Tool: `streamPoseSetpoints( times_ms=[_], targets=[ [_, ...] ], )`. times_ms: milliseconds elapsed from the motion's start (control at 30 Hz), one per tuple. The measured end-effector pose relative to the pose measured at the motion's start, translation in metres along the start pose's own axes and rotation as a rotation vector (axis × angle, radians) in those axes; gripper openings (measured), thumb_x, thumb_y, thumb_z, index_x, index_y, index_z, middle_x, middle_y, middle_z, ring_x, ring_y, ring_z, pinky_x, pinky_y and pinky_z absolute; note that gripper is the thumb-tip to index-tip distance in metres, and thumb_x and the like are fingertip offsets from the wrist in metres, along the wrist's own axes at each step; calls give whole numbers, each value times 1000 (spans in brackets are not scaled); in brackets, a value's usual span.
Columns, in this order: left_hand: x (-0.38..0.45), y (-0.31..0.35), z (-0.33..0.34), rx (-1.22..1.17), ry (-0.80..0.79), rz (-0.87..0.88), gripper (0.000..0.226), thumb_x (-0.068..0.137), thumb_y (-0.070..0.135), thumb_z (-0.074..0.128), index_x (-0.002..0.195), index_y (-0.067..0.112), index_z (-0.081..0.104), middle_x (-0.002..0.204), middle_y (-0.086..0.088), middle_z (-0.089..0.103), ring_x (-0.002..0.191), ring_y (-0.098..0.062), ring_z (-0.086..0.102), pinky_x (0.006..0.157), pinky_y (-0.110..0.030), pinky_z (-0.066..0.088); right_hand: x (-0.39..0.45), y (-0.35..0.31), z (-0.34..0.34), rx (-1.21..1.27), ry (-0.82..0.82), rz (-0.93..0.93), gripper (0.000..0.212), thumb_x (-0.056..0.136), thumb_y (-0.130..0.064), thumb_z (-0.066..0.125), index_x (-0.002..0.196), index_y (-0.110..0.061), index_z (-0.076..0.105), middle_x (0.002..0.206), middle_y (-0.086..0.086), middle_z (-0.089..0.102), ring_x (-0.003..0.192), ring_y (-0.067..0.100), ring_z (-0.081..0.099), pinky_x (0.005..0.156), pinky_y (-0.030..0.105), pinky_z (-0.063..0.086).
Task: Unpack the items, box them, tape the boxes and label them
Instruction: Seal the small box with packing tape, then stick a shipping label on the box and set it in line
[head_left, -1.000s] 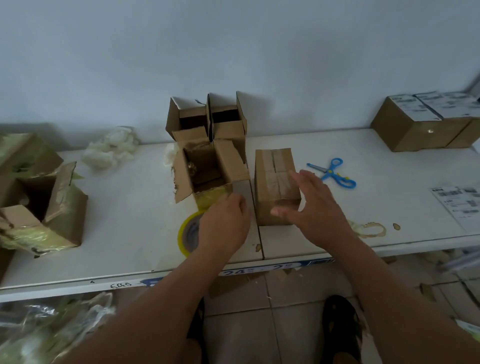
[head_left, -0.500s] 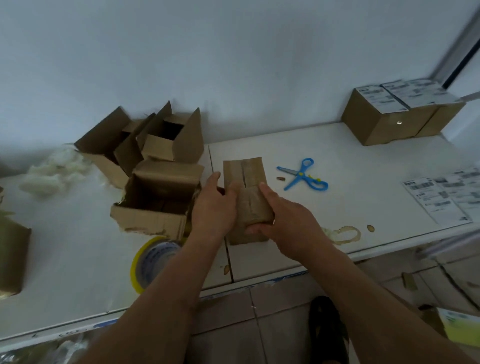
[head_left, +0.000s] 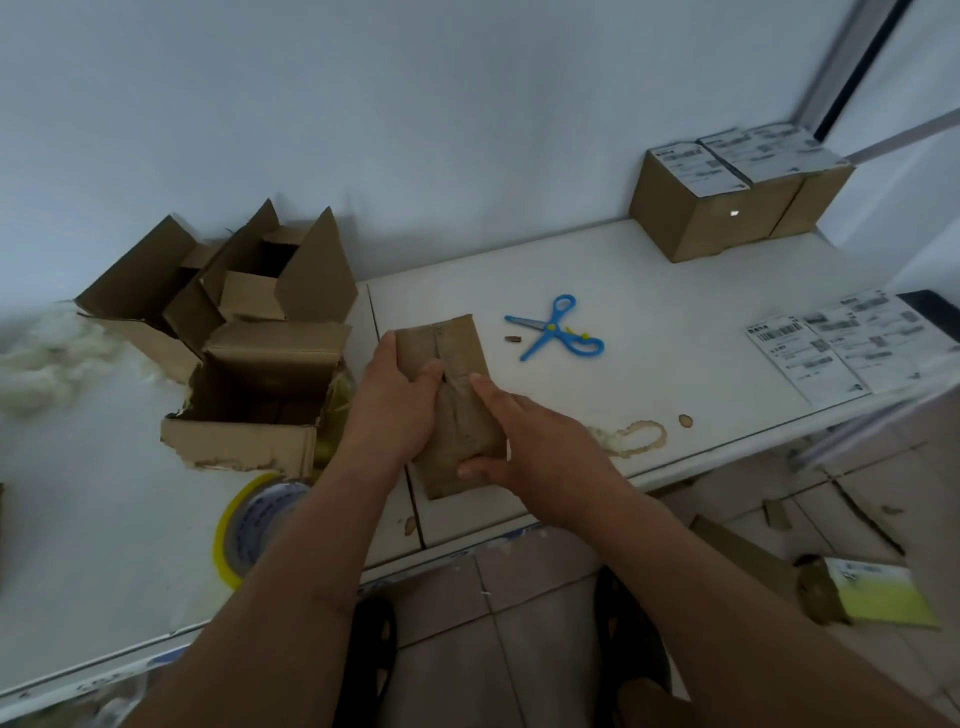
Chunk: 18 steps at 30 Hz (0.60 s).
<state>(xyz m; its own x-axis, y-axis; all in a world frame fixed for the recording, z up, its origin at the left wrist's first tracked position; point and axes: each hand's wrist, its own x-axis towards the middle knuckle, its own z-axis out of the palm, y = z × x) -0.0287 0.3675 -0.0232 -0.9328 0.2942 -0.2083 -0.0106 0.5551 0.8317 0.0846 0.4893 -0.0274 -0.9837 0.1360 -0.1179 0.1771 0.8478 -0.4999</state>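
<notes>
Hands (head_left: 467, 421) around taped box (head_left: 457, 374)

Your view is dim and bluish, lit flat and soft from above. Faint shadows sit behind the open cartons (head_left: 249, 291). Wide-angle distortion bends the table edge (head_left: 727, 447), the labels (head_left: 852, 343) blur, and a bright speck glints on a far box (head_left: 735, 212).

My two bare arms and hands, seen from above.

My left hand (head_left: 395, 410) and right hand (head_left: 540, 452) wear no gloves, rings or watch. Both forearms are bare, with no sleeves in view. Below them, my feet wear dark open sandals (head_left: 371, 654).
</notes>
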Motion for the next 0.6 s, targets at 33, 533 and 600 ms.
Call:
streamPoseSetpoints(
  times_ms=[33,533,600],
  targets=[
    [-3,4,0,86,33,40,54,100,40,48,149,27,29,143,-4,42,116,-25,51,94,-41,48,-3,1,-2,27,9,-16,91,86,-56,63,155,-36,8,153,-6,34,131,17,44,103,36,42],
    [-34,70,113,1031,-9,1300,6,83,14,63,83,9,66,84,-11,65,85,-31,61,74,-42,49,-54,123,-86,-392,115,301,34,103,-38,38,128,-23,57,127,2,57,114,22,55,93,38,47],
    [-32,87,138,1024,-51,1377,4,81,11,63,78,9,64,77,-10,61,77,-28,57,67,-40,45,-63,146,-98,-387,143,359,35,103,-37,37,129,-22,56,127,3,58,113,22,55,92,38,48]
  ],
)
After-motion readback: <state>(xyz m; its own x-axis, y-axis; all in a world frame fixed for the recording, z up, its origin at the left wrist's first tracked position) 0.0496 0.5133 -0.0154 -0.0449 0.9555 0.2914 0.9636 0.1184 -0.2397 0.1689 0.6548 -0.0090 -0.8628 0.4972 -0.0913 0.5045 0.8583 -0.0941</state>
